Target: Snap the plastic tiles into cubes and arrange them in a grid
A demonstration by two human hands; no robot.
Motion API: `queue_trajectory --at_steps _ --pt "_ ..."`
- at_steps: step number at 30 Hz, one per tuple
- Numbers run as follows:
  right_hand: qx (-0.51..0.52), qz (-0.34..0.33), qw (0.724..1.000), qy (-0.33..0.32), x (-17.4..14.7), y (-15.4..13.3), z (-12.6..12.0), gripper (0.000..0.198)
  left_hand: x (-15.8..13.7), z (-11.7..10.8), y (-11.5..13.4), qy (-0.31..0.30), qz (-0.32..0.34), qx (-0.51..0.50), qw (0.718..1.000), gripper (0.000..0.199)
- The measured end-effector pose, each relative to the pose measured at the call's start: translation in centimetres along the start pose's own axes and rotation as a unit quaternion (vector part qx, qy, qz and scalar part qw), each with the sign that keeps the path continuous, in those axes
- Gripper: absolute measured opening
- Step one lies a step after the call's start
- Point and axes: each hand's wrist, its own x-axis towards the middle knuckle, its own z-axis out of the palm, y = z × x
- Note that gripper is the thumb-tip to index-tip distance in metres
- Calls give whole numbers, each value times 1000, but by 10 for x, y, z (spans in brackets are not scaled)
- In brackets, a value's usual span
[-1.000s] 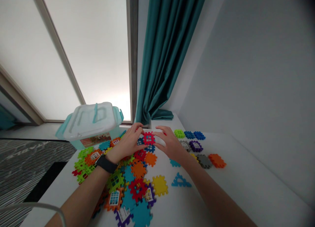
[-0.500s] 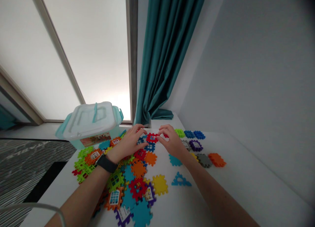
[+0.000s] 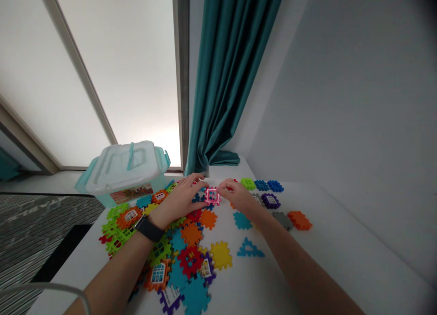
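A pinkish-red square window block (image 3: 212,196) with toothed edges stands out between my hands above the far part of the table. My right hand (image 3: 235,195) pinches its right edge, thumb and fingertips together. At its left side my left hand (image 3: 186,194), wearing a dark watch, keeps thumb and forefinger apart; whether these fingertips touch the block I cannot tell. Partly hidden blue window blocks (image 3: 198,197) lie beside the left fingers. Below them are a red block (image 3: 195,215) and an orange block (image 3: 208,219).
A lidded clear tub (image 3: 126,169) stands at the back left. Loose interlocking blocks (image 3: 191,234) are piled along the table's left half. A blue triangle (image 3: 250,248), a yellow square (image 3: 221,255) and several blocks, including an orange one (image 3: 299,220), lie further right. A white cable (image 3: 51,285) crosses the lower left.
The window block has come slightly nearer and now looks paler pink. My right fingers have closed together at its edge; my left hand has barely shifted.
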Motion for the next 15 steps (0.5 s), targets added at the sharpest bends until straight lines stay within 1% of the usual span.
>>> queue_trajectory --at_steps 5,11,15 --pt "10 -5 1000 -7 1 0 -4 26 0 1 -4 -5 1 5 1000 42" --pt "5 -10 1000 16 2 -3 -13 30 1 2 -8 14 -11 -7 1000 42" --pt "-2 -21 1000 17 2 -3 -9 26 0 2 -5 8 -10 -9 1000 41"
